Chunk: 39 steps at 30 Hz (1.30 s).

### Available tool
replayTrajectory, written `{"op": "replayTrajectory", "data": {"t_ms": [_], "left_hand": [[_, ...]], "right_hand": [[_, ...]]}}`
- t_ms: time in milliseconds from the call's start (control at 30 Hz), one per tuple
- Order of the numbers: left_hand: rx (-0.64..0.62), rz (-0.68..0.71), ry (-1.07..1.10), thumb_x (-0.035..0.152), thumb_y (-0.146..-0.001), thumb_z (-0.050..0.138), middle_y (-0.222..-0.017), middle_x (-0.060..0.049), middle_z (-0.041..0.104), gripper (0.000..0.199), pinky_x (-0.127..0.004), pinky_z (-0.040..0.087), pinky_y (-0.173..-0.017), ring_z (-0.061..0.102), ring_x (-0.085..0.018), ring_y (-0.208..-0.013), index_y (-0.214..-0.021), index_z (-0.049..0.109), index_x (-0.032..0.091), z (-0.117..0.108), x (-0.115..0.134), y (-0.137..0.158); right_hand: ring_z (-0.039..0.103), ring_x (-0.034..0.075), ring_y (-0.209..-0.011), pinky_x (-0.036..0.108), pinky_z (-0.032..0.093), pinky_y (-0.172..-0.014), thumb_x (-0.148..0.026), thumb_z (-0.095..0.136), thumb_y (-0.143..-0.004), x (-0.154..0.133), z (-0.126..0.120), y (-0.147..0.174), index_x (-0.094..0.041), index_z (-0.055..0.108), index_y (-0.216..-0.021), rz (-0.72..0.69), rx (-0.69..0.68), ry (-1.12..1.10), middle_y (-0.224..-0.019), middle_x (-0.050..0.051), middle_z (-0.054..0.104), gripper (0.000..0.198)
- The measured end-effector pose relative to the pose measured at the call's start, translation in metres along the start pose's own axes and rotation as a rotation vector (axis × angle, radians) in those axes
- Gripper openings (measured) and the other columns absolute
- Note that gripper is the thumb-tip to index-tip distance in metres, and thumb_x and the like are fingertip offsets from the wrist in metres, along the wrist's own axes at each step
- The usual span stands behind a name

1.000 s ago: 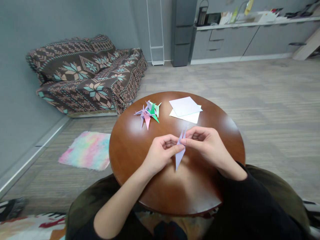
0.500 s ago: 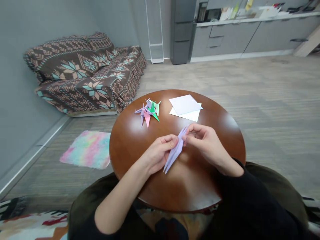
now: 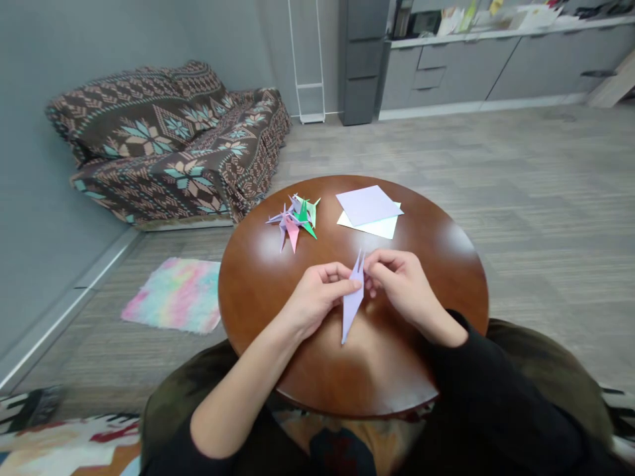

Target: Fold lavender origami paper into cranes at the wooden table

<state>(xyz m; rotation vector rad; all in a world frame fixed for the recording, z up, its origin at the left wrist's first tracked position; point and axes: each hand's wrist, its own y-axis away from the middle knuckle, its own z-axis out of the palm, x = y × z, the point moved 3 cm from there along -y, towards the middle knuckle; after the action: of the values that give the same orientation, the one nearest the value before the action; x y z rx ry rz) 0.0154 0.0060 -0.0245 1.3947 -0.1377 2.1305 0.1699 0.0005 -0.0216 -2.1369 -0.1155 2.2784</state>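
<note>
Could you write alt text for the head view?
A left hand pinches a pointed, folded lavender paper shape above a round, glossy brown table, with the right hand beside it. Farther back lie folded pink, green and lavender paper figures and overlapping pale paper sheets.

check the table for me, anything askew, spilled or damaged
Nothing looks spilled or torn. The lilac sheet sits askew over the white sheet, their edges not lining up, and the origami to their left lies jumbled. The folded paper in the left hand shows no visible damage.
</note>
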Motion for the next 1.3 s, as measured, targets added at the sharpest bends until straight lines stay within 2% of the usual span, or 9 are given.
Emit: {"op": "replayTrajectory", "data": {"t_ms": [167, 300, 400, 567, 700, 800, 1033, 1200, 1300], "left_hand": [[0.081, 0.149, -0.165, 0.027, -0.072, 0.087, -0.072, -0.003, 0.076, 0.021, -0.025, 0.051, -0.070, 0.069, -0.014, -0.067, -0.074, 0.070, 0.014, -0.002, 0.000, 0.000], [0.142, 0.201, -0.187, 0.030, -0.072, 0.088, -0.070, -0.002, 0.074, 0.025, -0.024, 0.049, -0.067, 0.066, -0.012, -0.063, -0.072, 0.068, 0.014, -0.005, 0.000, 0.000], [0.110, 0.198, -0.130, 0.030, -0.075, 0.087, -0.071, -0.002, 0.075, 0.024, -0.024, 0.050, -0.069, 0.067, -0.012, -0.065, -0.074, 0.069, 0.014, -0.004, 0.000, 0.000], [0.035, 0.179, -0.055, 0.031, -0.084, 0.080, -0.075, -0.005, 0.076, 0.020, -0.025, 0.053, -0.073, 0.069, -0.013, -0.068, -0.083, 0.073, 0.013, 0.002, 0.003, 0.002], [0.011, 0.155, -0.088, 0.031, -0.083, 0.081, -0.077, -0.005, 0.077, 0.020, -0.023, 0.053, -0.070, 0.069, -0.013, -0.070, -0.084, 0.072, 0.012, 0.003, 0.003, 0.003], [0.007, 0.169, -0.130, 0.030, -0.082, 0.083, -0.078, -0.005, 0.078, 0.020, -0.023, 0.052, -0.071, 0.071, -0.014, -0.073, -0.084, 0.072, 0.013, 0.002, 0.003, 0.003], [0.103, 0.252, -0.267, 0.030, -0.081, 0.082, -0.075, -0.004, 0.077, 0.021, -0.024, 0.050, -0.072, 0.070, -0.014, -0.070, -0.077, 0.070, 0.013, -0.004, 0.004, 0.001], [0.094, 0.182, -0.302, 0.029, -0.074, 0.087, -0.070, -0.002, 0.072, 0.025, -0.022, 0.044, -0.064, 0.062, -0.011, -0.064, -0.072, 0.068, 0.013, -0.005, 0.002, 0.000], [0.050, 0.107, -0.195, 0.031, -0.074, 0.087, -0.068, 0.000, 0.068, 0.025, -0.020, 0.041, -0.061, 0.055, -0.008, -0.060, -0.078, 0.072, 0.012, -0.002, 0.000, 0.002]], "right_hand": [[0.055, 0.011, -0.048, 0.024, 0.046, -0.048, -0.023, 0.061, -0.083, 0.001, 0.002, -0.001, -0.018, 0.064, -0.064, 0.010, 0.009, -0.013, -0.055, -0.002, 0.062, 0.019], [0.057, 0.011, -0.051, 0.025, 0.048, -0.050, -0.034, 0.077, -0.081, -0.005, 0.002, -0.002, -0.018, 0.069, -0.075, -0.029, -0.073, -0.046, -0.063, -0.002, 0.065, 0.019], [0.058, 0.011, -0.049, 0.025, 0.047, -0.049, -0.034, 0.089, -0.071, -0.006, 0.001, -0.002, -0.018, 0.070, -0.079, -0.012, -0.087, -0.057, -0.062, -0.003, 0.067, 0.026], [0.060, 0.011, -0.049, 0.024, 0.051, -0.050, -0.036, 0.091, -0.070, -0.001, -0.003, -0.005, -0.015, 0.072, -0.077, 0.026, -0.080, -0.139, -0.059, 0.000, 0.069, 0.028], [0.060, 0.011, -0.048, 0.022, 0.049, -0.049, -0.034, 0.092, -0.068, 0.003, -0.005, -0.006, -0.015, 0.072, -0.071, 0.044, -0.065, -0.162, -0.056, 0.001, 0.068, 0.028], [0.061, 0.011, -0.049, 0.022, 0.050, -0.050, -0.032, 0.091, -0.069, 0.002, -0.004, -0.004, -0.015, 0.072, -0.070, 0.042, -0.065, -0.156, -0.057, 0.001, 0.069, 0.026], [0.059, 0.011, -0.046, 0.022, 0.050, -0.049, -0.031, 0.088, -0.072, 0.000, 0.002, 0.002, -0.015, 0.073, -0.070, 0.032, -0.025, -0.116, -0.054, 0.000, 0.067, 0.022], [0.058, 0.010, -0.048, 0.021, 0.049, -0.046, -0.030, 0.084, -0.078, 0.004, -0.003, -0.003, -0.015, 0.075, -0.077, -0.004, 0.084, -0.184, -0.057, -0.001, 0.066, 0.018], [0.057, 0.008, -0.050, 0.019, 0.048, -0.045, -0.031, 0.081, -0.082, 0.003, -0.008, -0.006, -0.016, 0.074, -0.078, -0.038, 0.131, -0.252, -0.061, -0.001, 0.065, 0.017]]}}
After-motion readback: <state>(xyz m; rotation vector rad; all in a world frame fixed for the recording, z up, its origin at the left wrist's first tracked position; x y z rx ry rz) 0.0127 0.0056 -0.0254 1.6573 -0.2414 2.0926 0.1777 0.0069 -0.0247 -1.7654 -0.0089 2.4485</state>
